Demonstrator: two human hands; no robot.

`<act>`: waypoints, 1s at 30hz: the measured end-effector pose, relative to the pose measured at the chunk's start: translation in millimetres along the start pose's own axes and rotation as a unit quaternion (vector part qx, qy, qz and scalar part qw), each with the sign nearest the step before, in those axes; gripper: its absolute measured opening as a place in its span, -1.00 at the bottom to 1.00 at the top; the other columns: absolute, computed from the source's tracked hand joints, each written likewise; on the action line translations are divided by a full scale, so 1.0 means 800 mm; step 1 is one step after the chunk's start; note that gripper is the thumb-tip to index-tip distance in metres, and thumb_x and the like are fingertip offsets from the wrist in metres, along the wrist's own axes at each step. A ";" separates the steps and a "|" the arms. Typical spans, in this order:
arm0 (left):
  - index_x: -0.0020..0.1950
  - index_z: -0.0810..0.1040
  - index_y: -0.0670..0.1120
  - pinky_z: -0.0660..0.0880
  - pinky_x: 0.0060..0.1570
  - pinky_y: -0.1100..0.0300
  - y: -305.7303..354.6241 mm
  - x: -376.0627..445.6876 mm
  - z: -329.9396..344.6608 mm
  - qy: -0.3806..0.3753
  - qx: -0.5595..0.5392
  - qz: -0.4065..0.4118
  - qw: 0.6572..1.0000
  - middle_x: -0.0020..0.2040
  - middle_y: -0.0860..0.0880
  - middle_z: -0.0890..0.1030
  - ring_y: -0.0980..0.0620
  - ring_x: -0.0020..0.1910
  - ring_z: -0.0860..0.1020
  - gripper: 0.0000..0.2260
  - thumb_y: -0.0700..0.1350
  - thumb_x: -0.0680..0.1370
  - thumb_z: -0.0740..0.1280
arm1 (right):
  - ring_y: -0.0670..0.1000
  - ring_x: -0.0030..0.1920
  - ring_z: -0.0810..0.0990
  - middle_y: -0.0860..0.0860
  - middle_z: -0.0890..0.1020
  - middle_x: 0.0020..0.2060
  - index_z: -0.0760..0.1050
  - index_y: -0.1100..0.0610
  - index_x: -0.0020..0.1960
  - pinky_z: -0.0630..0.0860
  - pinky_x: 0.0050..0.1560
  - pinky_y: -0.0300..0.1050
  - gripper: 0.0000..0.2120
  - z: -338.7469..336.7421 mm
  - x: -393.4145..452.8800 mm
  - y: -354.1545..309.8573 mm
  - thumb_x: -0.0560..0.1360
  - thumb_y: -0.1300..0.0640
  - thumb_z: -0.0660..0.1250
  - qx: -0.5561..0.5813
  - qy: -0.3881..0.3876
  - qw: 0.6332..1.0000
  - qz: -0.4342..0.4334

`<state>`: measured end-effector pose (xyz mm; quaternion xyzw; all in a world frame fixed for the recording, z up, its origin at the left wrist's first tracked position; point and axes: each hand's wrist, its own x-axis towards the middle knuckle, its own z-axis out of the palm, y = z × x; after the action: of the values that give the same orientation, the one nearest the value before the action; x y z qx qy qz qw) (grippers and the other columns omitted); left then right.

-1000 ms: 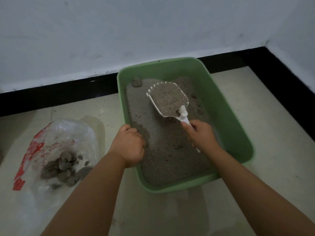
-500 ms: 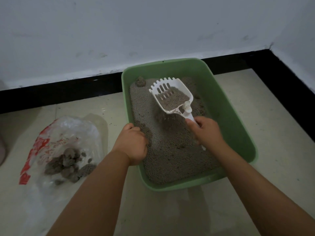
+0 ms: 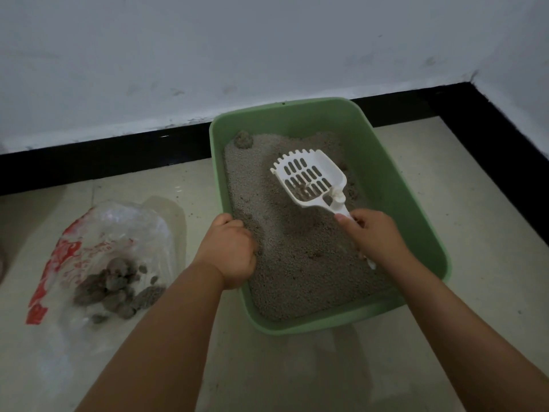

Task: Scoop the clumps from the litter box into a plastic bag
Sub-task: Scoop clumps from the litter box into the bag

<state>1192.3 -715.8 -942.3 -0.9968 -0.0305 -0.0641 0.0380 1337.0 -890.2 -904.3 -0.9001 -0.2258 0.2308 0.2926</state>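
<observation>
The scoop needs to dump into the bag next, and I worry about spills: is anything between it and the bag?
Only the left hand, gripping the litter box rim, sits between the scoop and the plastic bag. The floor between looks bare.

White wall (image 3: pixel 208 55), black baseboard (image 3: pixel 104 156), pale tiled floor (image 3: pixel 475 233).

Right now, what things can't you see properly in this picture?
- Scoop handle, head view: wrapped in the right hand; only its tip pokes out below.
- Bits left in the scoop: too small to tell clump from loose litter.
- Left hand fingers: curled over the litter box rim, hidden inside.
- Plastic bag: red print too crumpled to read.
- Pinkish thing at the left edge: cut off.
</observation>
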 end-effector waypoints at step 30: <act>-0.63 0.45 -0.08 0.18 -0.19 0.18 -0.001 -0.004 0.008 0.079 -0.083 -0.007 0.993 -0.62 0.02 0.42 0.02 -0.54 0.43 -0.70 -0.11 0.25 0.06 | 0.10 -0.19 0.43 0.20 0.54 -0.13 0.49 0.30 0.01 0.25 -0.32 -0.17 -0.60 0.100 0.107 -0.089 0.60 -0.03 0.09 -0.155 -0.064 0.986 -0.004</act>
<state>1190.0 -714.3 -948.8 -0.9880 -0.0291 -0.1451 -0.0434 1342.1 -758.2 -941.3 -0.9171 -0.2810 0.2484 0.1354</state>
